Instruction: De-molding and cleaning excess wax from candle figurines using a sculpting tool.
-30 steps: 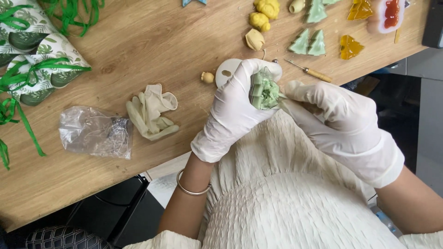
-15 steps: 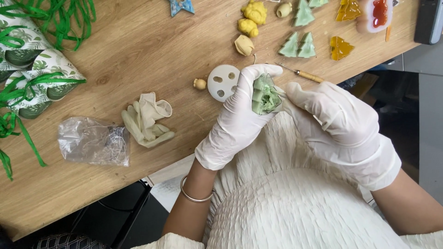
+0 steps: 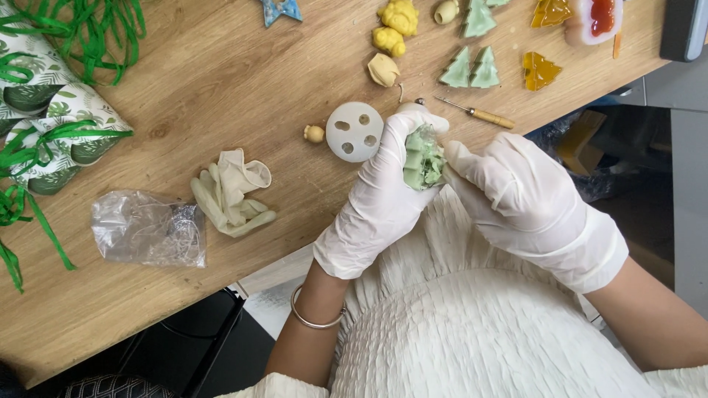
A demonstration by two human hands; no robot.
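Both my hands wear white gloves and meet over the table's near edge. My left hand curls around a pale green moulded lump in a clear soft mould. My right hand presses its fingertips against the right side of that green piece. A round white mould with several holes lies on the wooden table just left of my left hand. A thin wooden-handled pick rests just beyond my hands.
A crumpled used glove and a clear plastic bag lie at left. Leaf-print wrapped parcels with green ribbon fill the far left. Green tree shapes, yellow figures and amber trees sit at the back.
The view has shifted a little, so the table things sit lower and farther left. My hands keep the same hold on the green piece, my right fingers working at its side.
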